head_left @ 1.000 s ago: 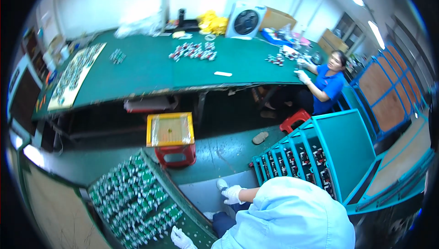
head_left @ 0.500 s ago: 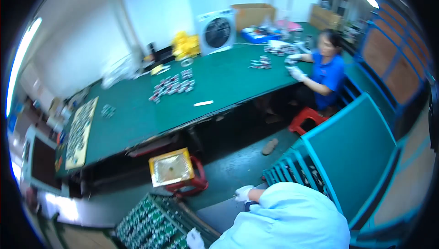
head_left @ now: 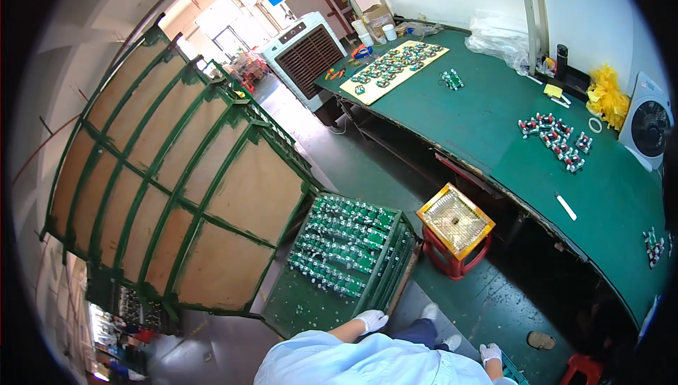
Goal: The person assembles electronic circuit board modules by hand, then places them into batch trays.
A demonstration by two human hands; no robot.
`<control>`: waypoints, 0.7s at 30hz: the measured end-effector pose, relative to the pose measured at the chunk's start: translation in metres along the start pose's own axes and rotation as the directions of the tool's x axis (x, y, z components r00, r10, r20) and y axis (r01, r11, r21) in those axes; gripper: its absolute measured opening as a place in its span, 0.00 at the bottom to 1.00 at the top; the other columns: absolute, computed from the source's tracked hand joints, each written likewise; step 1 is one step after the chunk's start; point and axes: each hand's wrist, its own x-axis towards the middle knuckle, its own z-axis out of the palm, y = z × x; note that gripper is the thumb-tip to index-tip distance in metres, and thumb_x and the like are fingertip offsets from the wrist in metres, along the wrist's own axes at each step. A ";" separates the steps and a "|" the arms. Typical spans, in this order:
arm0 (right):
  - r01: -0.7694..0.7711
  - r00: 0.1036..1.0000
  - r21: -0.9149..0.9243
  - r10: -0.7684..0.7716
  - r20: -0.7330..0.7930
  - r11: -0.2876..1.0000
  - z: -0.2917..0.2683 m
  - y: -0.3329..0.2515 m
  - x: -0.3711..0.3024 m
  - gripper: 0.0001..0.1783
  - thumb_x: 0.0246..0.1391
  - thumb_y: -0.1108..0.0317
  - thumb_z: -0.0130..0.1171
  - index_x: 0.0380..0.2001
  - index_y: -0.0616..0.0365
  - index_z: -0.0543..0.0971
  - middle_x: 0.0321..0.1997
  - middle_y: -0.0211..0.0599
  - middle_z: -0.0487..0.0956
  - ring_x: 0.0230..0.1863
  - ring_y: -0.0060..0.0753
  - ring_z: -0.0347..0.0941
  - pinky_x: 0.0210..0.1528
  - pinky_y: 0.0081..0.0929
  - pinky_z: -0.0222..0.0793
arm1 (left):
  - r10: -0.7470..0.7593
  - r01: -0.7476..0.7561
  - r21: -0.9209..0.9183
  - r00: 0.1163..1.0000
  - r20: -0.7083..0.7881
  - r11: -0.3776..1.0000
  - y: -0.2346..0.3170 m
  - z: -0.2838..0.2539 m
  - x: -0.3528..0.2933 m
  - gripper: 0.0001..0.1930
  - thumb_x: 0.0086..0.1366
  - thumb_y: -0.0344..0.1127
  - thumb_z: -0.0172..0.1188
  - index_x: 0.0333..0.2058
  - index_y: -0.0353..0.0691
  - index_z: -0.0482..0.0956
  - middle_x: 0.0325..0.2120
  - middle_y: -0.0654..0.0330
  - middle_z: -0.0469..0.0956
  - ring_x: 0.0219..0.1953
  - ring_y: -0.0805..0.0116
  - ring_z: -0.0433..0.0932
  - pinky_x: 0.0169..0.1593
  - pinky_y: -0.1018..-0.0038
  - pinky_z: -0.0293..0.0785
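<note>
My left hand (head_left: 371,321), in a white glove, is at the near right corner of a green tray stack (head_left: 311,307). Its fingers look loosely stretched, with nothing seen in them. Rows of green circuit boards (head_left: 342,240) with small clear and white parts fill the far portion of the top tray. Small pale bits lie on its bare near part. My right hand (head_left: 490,354), also gloved, hangs low to the right beside a teal edge (head_left: 512,371). Its fingers are too small to read, and I cannot tell whether they touch that edge.
A red stool (head_left: 452,261) carries a yellow-rimmed tray (head_left: 458,222). The long green table (head_left: 494,127) holds board clusters (head_left: 558,138), a pale panel of boards (head_left: 395,67) and a fan (head_left: 650,123). A green-framed wooden rack (head_left: 176,208) stands left, an air cooler (head_left: 304,60) behind.
My view has swung left, bringing the wooden rack and whole tray stack into sight. The co-worker in blue has left the view. My left hand remains near the tray.
</note>
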 end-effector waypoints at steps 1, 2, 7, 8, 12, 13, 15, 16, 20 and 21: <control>0.010 1.000 0.001 -0.010 0.012 1.000 -0.003 0.001 0.003 0.29 0.45 0.51 0.50 0.43 0.66 0.74 0.46 0.55 0.73 0.51 0.50 0.68 0.54 0.36 0.63 | -0.063 0.063 -0.012 0.998 0.014 0.998 -0.013 0.009 0.004 0.25 0.61 0.49 0.39 0.33 0.33 0.77 0.35 0.40 0.75 0.42 0.45 0.73 0.48 0.59 0.66; -0.003 0.999 0.003 0.003 0.039 1.000 -0.005 0.001 0.007 0.29 0.44 0.51 0.51 0.42 0.65 0.75 0.46 0.56 0.73 0.50 0.50 0.69 0.53 0.36 0.63 | -0.093 0.092 0.025 0.995 0.038 0.995 -0.025 0.016 0.005 0.23 0.62 0.47 0.39 0.34 0.33 0.77 0.35 0.41 0.75 0.42 0.46 0.73 0.47 0.59 0.67; -0.038 0.997 -0.063 0.042 0.067 0.997 0.004 0.022 0.046 0.28 0.43 0.49 0.52 0.40 0.63 0.77 0.44 0.55 0.74 0.49 0.50 0.70 0.52 0.36 0.64 | -0.006 -0.099 0.388 0.965 0.260 0.917 -0.043 0.019 0.026 0.15 0.62 0.35 0.38 0.37 0.34 0.73 0.34 0.43 0.75 0.39 0.47 0.76 0.40 0.59 0.73; -0.043 0.997 -0.069 0.047 0.063 0.997 -0.001 0.021 0.051 0.29 0.43 0.48 0.52 0.40 0.63 0.77 0.44 0.54 0.75 0.48 0.50 0.70 0.52 0.36 0.64 | 0.011 -0.120 0.388 0.962 0.272 0.914 -0.046 0.024 0.035 0.18 0.62 0.40 0.38 0.36 0.33 0.74 0.35 0.44 0.75 0.39 0.47 0.75 0.42 0.60 0.71; -0.024 0.998 0.008 0.024 0.053 1.000 -0.011 0.057 0.101 0.29 0.44 0.49 0.54 0.40 0.66 0.75 0.42 0.56 0.74 0.46 0.53 0.70 0.49 0.39 0.64 | -0.043 0.011 0.114 0.959 0.282 0.993 0.012 -0.013 0.079 0.17 0.62 0.39 0.38 0.35 0.33 0.73 0.34 0.43 0.75 0.40 0.46 0.74 0.41 0.57 0.70; 0.002 0.998 0.042 -0.005 0.069 0.999 -0.009 0.067 0.122 0.32 0.44 0.47 0.58 0.42 0.66 0.73 0.42 0.55 0.74 0.45 0.54 0.69 0.50 0.40 0.62 | -0.068 0.048 0.089 0.968 0.242 0.995 0.023 -0.016 0.094 0.18 0.63 0.40 0.38 0.35 0.32 0.73 0.35 0.43 0.75 0.40 0.46 0.74 0.43 0.58 0.70; 0.010 1.000 -0.032 -0.009 0.021 0.999 -0.043 0.037 0.116 0.31 0.49 0.43 0.49 0.39 0.65 0.76 0.43 0.53 0.75 0.47 0.49 0.70 0.51 0.36 0.62 | 0.212 -0.285 0.318 0.946 0.246 0.904 0.030 -0.020 0.135 0.22 0.63 0.45 0.36 0.36 0.32 0.74 0.37 0.42 0.75 0.42 0.46 0.73 0.47 0.58 0.67; 0.026 0.999 0.056 -0.025 -0.022 0.998 -0.054 0.033 0.120 0.31 0.50 0.44 0.49 0.40 0.65 0.75 0.43 0.53 0.75 0.47 0.49 0.70 0.51 0.36 0.62 | 0.194 -0.221 0.190 0.969 0.149 0.957 0.054 -0.033 0.149 0.23 0.63 0.46 0.36 0.36 0.31 0.75 0.38 0.42 0.75 0.42 0.46 0.73 0.47 0.59 0.67; 0.037 0.984 0.427 0.042 -0.174 0.904 -0.063 0.036 0.160 0.27 0.47 0.48 0.51 0.34 0.64 0.77 0.39 0.52 0.76 0.44 0.50 0.72 0.48 0.38 0.65 | 0.143 -0.143 0.030 0.990 0.004 0.989 0.147 -0.120 0.203 0.25 0.64 0.49 0.36 0.35 0.32 0.75 0.37 0.44 0.75 0.43 0.46 0.72 0.48 0.62 0.67; 0.056 0.976 0.548 0.070 -0.207 0.835 -0.067 0.036 0.171 0.25 0.45 0.49 0.52 0.31 0.63 0.78 0.37 0.52 0.77 0.42 0.51 0.73 0.46 0.38 0.67 | 0.117 -0.118 -0.011 0.992 -0.040 0.993 0.161 -0.136 0.205 0.25 0.64 0.49 0.36 0.34 0.32 0.75 0.37 0.44 0.75 0.42 0.46 0.73 0.48 0.62 0.67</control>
